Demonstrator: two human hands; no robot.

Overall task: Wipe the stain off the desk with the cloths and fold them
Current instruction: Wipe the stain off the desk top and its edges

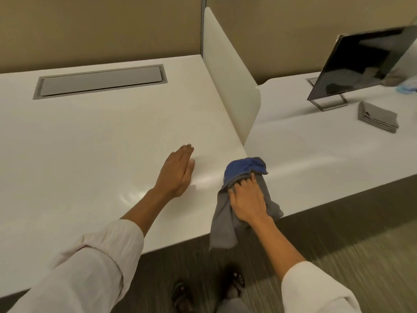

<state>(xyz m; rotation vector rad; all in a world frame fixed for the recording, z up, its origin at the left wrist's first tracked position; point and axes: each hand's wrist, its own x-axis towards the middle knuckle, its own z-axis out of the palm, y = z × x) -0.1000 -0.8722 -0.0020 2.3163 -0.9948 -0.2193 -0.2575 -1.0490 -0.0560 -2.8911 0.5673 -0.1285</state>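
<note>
My right hand (247, 199) presses a bunch of cloths onto the white desk (101, 136) at its front right corner, by the seam with the neighbouring desk. A blue cloth (241, 169) bulges out ahead of the fingers. A grey cloth (222, 224) lies under the palm and hangs over the desk's front edge. My left hand (178, 170) rests flat on the desk to the left of the cloths, fingers together, holding nothing. I cannot make out a stain on the glossy surface.
A white divider panel (228, 71) stands between the two desks. A grey cable-tray lid (101, 81) is set into the far desk top. On the right desk are a tilted monitor (361, 62), a folded grey cloth (378, 117) and something pale blue (407, 89). Sandalled feet (234, 283) stand on carpet below.
</note>
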